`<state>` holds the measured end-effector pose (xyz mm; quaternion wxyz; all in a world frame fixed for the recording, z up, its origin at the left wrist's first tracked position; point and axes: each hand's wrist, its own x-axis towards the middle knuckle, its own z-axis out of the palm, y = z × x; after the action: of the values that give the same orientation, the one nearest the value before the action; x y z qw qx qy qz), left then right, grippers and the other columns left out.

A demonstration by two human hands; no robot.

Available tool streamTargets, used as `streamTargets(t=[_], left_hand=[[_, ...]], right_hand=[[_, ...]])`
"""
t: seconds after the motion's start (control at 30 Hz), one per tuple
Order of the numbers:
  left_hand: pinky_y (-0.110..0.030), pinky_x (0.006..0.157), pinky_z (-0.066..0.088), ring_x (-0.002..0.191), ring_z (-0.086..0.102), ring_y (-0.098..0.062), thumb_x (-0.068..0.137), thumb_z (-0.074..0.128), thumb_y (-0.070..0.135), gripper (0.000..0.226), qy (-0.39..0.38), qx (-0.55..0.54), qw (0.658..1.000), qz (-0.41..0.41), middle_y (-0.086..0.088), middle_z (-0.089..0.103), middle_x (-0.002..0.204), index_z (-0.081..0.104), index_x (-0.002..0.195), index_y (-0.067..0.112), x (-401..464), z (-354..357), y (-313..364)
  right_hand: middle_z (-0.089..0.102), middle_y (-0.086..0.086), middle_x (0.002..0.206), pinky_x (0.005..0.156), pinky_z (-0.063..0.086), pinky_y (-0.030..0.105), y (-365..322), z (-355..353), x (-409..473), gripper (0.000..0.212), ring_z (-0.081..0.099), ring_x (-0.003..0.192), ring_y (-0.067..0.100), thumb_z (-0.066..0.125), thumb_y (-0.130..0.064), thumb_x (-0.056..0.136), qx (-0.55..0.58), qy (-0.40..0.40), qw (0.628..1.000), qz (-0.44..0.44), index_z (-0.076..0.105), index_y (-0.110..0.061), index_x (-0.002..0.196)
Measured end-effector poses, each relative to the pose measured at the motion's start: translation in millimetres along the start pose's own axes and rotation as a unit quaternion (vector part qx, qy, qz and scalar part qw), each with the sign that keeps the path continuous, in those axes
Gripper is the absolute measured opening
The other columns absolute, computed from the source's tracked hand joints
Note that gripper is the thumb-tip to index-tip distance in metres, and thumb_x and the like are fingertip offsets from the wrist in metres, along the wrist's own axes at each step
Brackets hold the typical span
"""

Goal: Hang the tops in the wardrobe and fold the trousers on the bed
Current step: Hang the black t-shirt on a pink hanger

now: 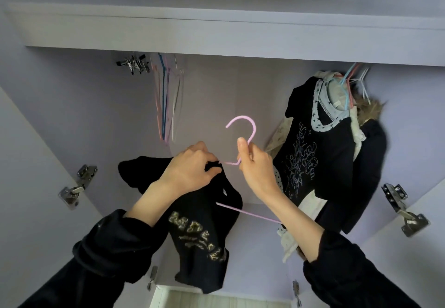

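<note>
We look up into the open wardrobe (216, 95), whose pale lilac back wall fills the middle of the view. Our right hand (256, 165) sits just right of centre, its fingers and thumb clamped on the neck of a pink hanger (242, 124), whose hook curves up toward 12 o'clock above the hand. The hanger's lower bar runs from the middle toward 4 o'clock, passing behind our right wrist.

Our left hand (192, 170) is just left of centre, its fingers pinching the neckline of a black top (199, 235) right at the hanger's shoulder, touching the pink wire. The black top hangs down from there toward 6 o'clock, with a gold printed pattern on its front, and one dark part of it sticks out toward 9 o'clock behind the left hand. We cannot tell how far the hanger reaches inside the top.

At 2 o'clock a dark printed top (320, 158) with a star-patterned collar hangs under the shelf, among other garments: something with a fur trim just to its right and pale lacy fabric below it. At 11 o'clock a bunch of empty hangers (166, 100) in pink, blue and white dangles from above, with a cluster of metal clips (133, 63) just beside them to the left.

Metal hinges show on the door edges at 9 o'clock (77, 187) and at 3 o'clock (404, 209). Both our forearms wear dark sleeves pushed back from the wrists.
</note>
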<state>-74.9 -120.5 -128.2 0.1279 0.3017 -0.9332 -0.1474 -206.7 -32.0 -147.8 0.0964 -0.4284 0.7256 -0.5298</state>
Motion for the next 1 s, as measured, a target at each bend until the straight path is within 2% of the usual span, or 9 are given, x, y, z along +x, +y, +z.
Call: streamTargets(t=[0.17, 0.3, 0.4, 0.47, 0.53, 0.63, 0.73, 0.87, 1.0], left_hand=[[-0.026, 0.086, 0.029, 0.1, 0.054, -0.018, 0.096, 0.05, 0.026, 0.023, 0.006, 0.077, 0.993, 0.084, 0.002, 0.058, 0.108, 0.069, 0.108, 0.019, 1, -8, -9], [-0.023, 0.089, 0.028, 0.092, 0.057, -0.021, 0.097, 0.049, 0.023, 0.023, 0.008, 0.079, 0.991, 0.109, 0.001, 0.059, 0.108, 0.068, 0.108, 0.017, -5, -9, -12], [-0.024, 0.086, 0.032, 0.086, 0.056, -0.025, 0.097, 0.048, 0.019, 0.023, 0.018, 0.068, 0.99, 0.121, -0.001, 0.058, 0.109, 0.066, 0.11, 0.012, -8, -11, -8], [-0.032, 0.085, 0.039, 0.086, 0.056, -0.027, 0.097, 0.049, 0.019, 0.022, 0.02, 0.049, 0.992, 0.117, -0.001, 0.057, 0.108, 0.065, 0.109, 0.012, -10, -15, -6], [-0.042, 0.079, 0.045, 0.085, 0.057, -0.029, 0.096, 0.051, 0.018, 0.02, 0.033, 0.03, 0.992, 0.114, -0.002, 0.058, 0.105, 0.066, 0.107, 0.01, -13, -20, -5], [-0.042, 0.073, 0.047, 0.085, 0.059, -0.029, 0.095, 0.053, 0.018, 0.019, 0.065, 0.032, 0.991, 0.109, -0.002, 0.059, 0.104, 0.067, 0.105, 0.01, -19, -23, -10], [-0.037, 0.067, 0.047, 0.084, 0.06, -0.027, 0.095, 0.052, 0.018, 0.019, 0.105, 0.046, 0.99, 0.086, 0.0, 0.06, 0.105, 0.066, 0.107, 0.013, -26, -25, -19], [-0.038, 0.06, 0.047, 0.081, 0.061, -0.031, 0.094, 0.052, 0.014, 0.019, 0.147, 0.063, 0.987, 0.033, -0.007, 0.06, 0.105, 0.066, 0.107, 0.009, -36, -29, -38], [-0.033, 0.055, 0.042, 0.073, 0.061, -0.034, 0.093, 0.053, 0.01, 0.019, 0.185, 0.088, 0.979, -0.007, -0.012, 0.06, 0.102, 0.066, 0.107, 0.007, -38, -30, -47]], right_hand=[[0.059, 0.001, 0.053, 0.054, 0.045, 0.023, 9, -11, -2, 0.048, 0.051, 0.05, 0.013, 0.04, -0.055, 0.089, 0.17, -0.114, 0.977, 0.059, 0.054, -0.012, 0.073], [0.067, 0.0, 0.08, 0.067, 0.052, 0.031, 32, -23, 7, 0.06, 0.062, 0.077, 0.014, 0.023, -0.061, 0.091, 0.302, -0.219, 0.916, 0.147, 0.061, -0.018, 0.107], [0.056, -0.012, 0.118, 0.087, 0.049, 0.034, 46, -25, 15, 0.025, 0.052, 0.114, 0.011, 0.042, -0.038, 0.097, 0.123, -0.348, 0.912, 0.177, 0.055, -0.032, 0.117], [0.05, -0.011, 0.132, 0.084, 0.046, 0.024, 51, -16, 17, 0.04, 0.047, 0.118, 0.008, 0.055, -0.026, 0.094, 0.039, -0.438, 0.881, 0.175, 0.046, -0.028, 0.133], [0.056, -0.001, 0.125, 0.085, 0.045, 0.021, 51, -3, 18, 0.045, 0.052, 0.112, 0.013, 0.059, -0.018, 0.091, -0.017, -0.473, 0.869, 0.146, 0.046, -0.014, 0.135], [0.065, 0.012, 0.113, 0.095, 0.045, 0.031, 56, 11, 17, 0.028, 0.059, 0.104, 0.022, 0.061, -0.015, 0.088, -0.117, -0.438, 0.886, 0.098, 0.062, -0.003, 0.114], [0.065, 0.013, 0.092, 0.072, 0.041, 0.027, 64, 4, 23, 0.009, 0.057, 0.083, 0.024, 0.057, -0.017, 0.084, -0.247, -0.332, 0.909, 0.045, 0.059, -0.012, 0.077], [0.067, 0.008, 0.103, 0.08, 0.047, 0.028, 80, -32, 36, 0.02, 0.061, 0.095, 0.025, 0.058, -0.012, 0.084, -0.275, -0.22, 0.932, 0.079, 0.07, -0.015, 0.1], [0.066, 0.002, 0.091, 0.076, 0.043, 0.022, 89, -68, 50, 0.019, 0.061, 0.089, 0.017, 0.06, -0.004, 0.084, -0.157, -0.214, 0.952, 0.15, 0.069, -0.016, 0.095]])
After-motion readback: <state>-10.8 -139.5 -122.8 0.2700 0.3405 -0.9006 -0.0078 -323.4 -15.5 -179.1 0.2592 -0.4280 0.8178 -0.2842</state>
